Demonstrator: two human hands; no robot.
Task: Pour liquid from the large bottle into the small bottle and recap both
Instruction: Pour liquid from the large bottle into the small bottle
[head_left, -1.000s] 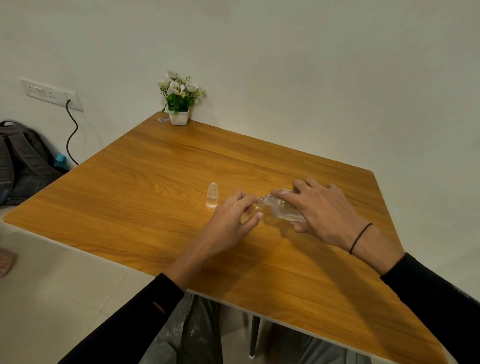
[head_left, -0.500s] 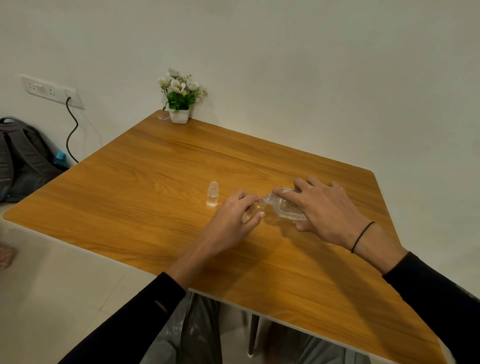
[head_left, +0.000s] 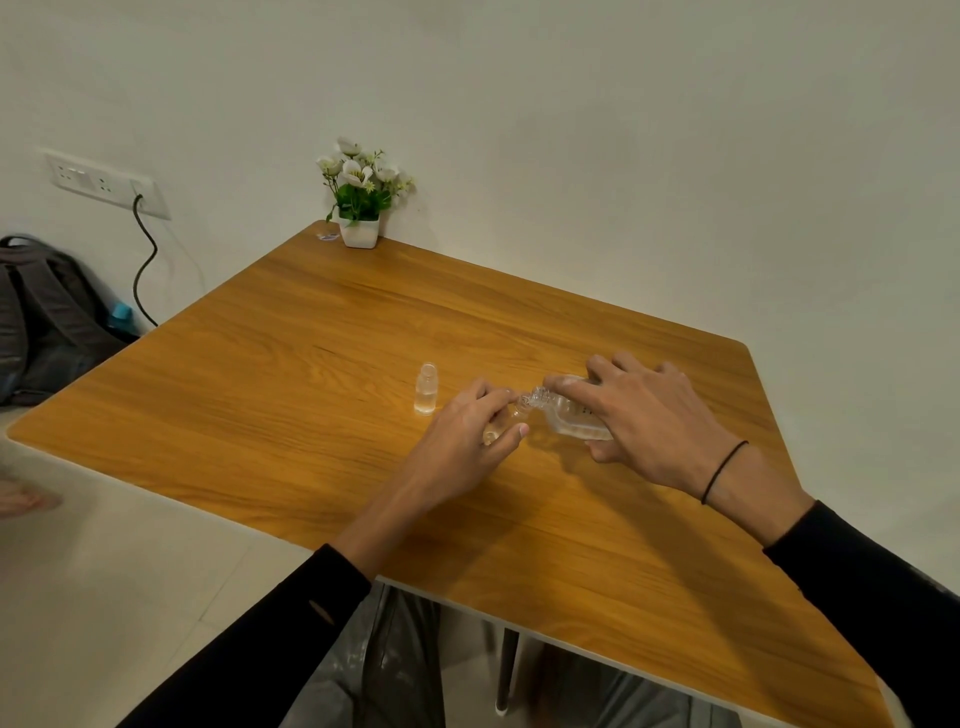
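Right hand (head_left: 644, 421) tipping large bottle (head_left: 569, 415) (neck down) against small bottle (head_left: 506, 421) in left hand (head_left: 462, 441)

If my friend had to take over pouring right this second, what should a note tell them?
Left hand: closed around the small clear bottle, holding it on the wooden table.
Right hand: gripping the large clear flat bottle, tipped on its side with its open neck at the small bottle's mouth.
Another small clear vial stands upright left of the hands, untouched.
Done: both bottles seem uncapped and the pour is under way; any stream is too fine to see.
Left: finish filling, stand the large bottle up, recap both. I cannot spot the caps.
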